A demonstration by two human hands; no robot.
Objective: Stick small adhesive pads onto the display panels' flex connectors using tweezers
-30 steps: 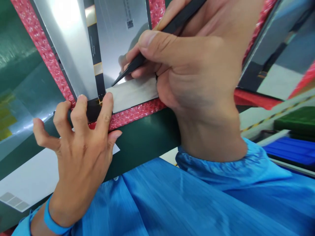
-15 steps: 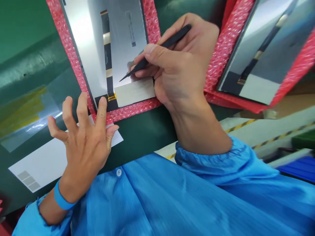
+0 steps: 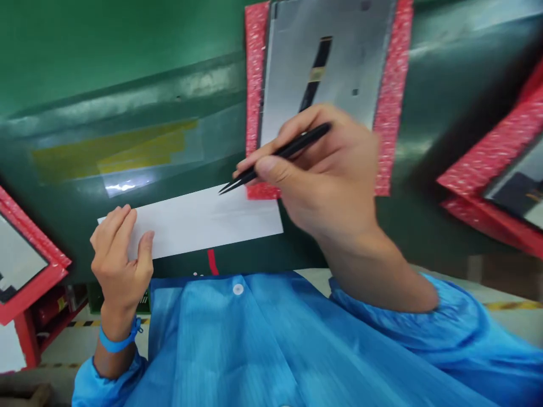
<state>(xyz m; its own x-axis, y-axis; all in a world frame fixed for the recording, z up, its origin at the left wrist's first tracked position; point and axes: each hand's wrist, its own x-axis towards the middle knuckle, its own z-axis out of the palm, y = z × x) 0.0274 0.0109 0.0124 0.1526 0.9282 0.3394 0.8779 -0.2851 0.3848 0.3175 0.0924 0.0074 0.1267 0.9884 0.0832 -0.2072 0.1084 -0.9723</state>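
My right hand (image 3: 326, 175) grips black tweezers (image 3: 275, 155) like a pen, their tip hovering over the upper right part of a white paper strip (image 3: 203, 220) on the green mat. Behind the hand lies a silver panel (image 3: 339, 51) with a black flex cable (image 3: 316, 73), resting on red bubble wrap (image 3: 254, 85). My left hand (image 3: 121, 254) rests at the left end of the white strip with its fingers curled together on the paper. Both blue sleeves show at the bottom.
Yellow translucent tape pieces (image 3: 119, 152) stick to the green mat (image 3: 106, 56) at the left. Another panel on red bubble wrap (image 3: 487, 164) lies at the right edge. A red-framed panel (image 3: 25, 265) sits at the far left, below table level.
The view has pulled back and swung left. My right hand with the tweezers left the panel for the white strip. My left hand came off the panel's corner and curled onto the strip.
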